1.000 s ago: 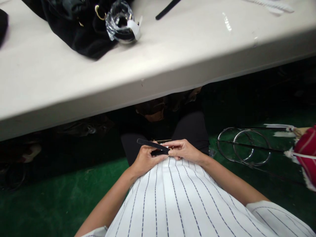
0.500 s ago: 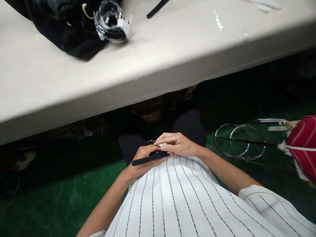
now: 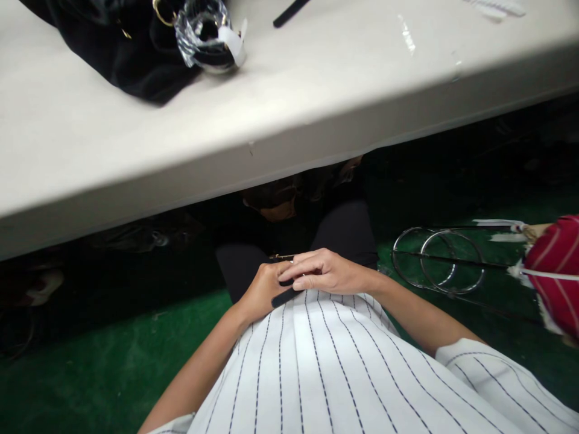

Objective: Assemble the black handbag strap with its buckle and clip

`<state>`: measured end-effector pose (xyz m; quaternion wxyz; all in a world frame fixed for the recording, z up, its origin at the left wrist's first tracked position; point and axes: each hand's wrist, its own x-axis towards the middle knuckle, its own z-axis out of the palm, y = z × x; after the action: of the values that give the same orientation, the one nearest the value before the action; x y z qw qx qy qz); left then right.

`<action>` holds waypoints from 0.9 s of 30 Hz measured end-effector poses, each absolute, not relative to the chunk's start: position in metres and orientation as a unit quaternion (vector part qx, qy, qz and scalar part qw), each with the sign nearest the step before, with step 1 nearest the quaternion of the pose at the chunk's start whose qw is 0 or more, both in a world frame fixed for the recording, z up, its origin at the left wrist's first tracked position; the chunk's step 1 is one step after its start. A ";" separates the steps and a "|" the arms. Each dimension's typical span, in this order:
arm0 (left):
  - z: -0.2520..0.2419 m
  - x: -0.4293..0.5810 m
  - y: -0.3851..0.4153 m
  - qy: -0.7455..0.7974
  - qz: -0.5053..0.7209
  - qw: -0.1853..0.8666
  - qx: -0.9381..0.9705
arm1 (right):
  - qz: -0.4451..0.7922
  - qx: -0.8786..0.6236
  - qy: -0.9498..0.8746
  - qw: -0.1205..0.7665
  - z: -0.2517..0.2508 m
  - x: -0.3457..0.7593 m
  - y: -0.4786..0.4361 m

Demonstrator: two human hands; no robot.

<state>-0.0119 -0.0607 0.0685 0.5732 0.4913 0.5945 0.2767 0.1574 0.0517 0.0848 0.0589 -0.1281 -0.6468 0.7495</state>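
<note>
1. The left hand (image 3: 261, 292) is held low in front of the body, over the lap; its fingers curl around a black strap (image 3: 283, 296); how firmly it grips cannot be told, as the fingertips are hidden
2. The right hand (image 3: 335, 273) lies against the left hand from the other side, its fingers bent and reaching over the left hand's fingers; thumb and forefinger stand slightly apart at their tips; whether they pinch the strap cannot be told
3. The black strap sits between the two hands, mostly covered by them; one rounded end pokes out on the body side of the left hand, close to the striped shirt (image 3: 312, 367)
4. A thin gold-coloured piece (image 3: 281, 257) shows just beyond the fingers of both hands, over the dark trousers (image 3: 348, 235)
5. The desk (image 3: 181, 144) stands ahead of both hands, well apart from them; on it, ahead and to the left of the left hand, lies black cloth (image 3: 136, 66) with a plastic-wrapped coil (image 3: 203, 36) at its edge
6. A black strip (image 3: 289, 13) lies on the desk far ahead of the left hand; white strips (image 3: 497, 9) lie ahead and to the right of the right hand
7. To the right of the right hand are metal rings (image 3: 452, 262); farther right is red striped cloth (image 3: 556, 265)
</note>
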 end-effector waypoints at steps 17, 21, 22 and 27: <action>0.058 -0.009 -0.067 0.605 0.289 0.576 0.467 | 0.719 -0.343 -0.605 0.012 0.056 0.197 0.054; 0.056 -0.010 -0.068 0.611 0.283 0.566 0.475 | 0.728 -0.336 -0.598 0.011 0.055 0.195 0.056; 0.056 -0.009 -0.069 0.616 0.282 0.563 0.474 | 0.731 -0.336 -0.594 0.010 0.054 0.194 0.056; 0.055 -0.008 -0.072 0.620 0.295 0.560 0.463 | 0.750 -0.334 -0.571 -0.008 0.047 0.195 0.054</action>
<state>-0.0076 -0.0717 0.0548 0.5603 0.4631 0.6204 0.2946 0.1947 0.0545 0.0471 -0.0080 -0.3336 -0.5709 0.7502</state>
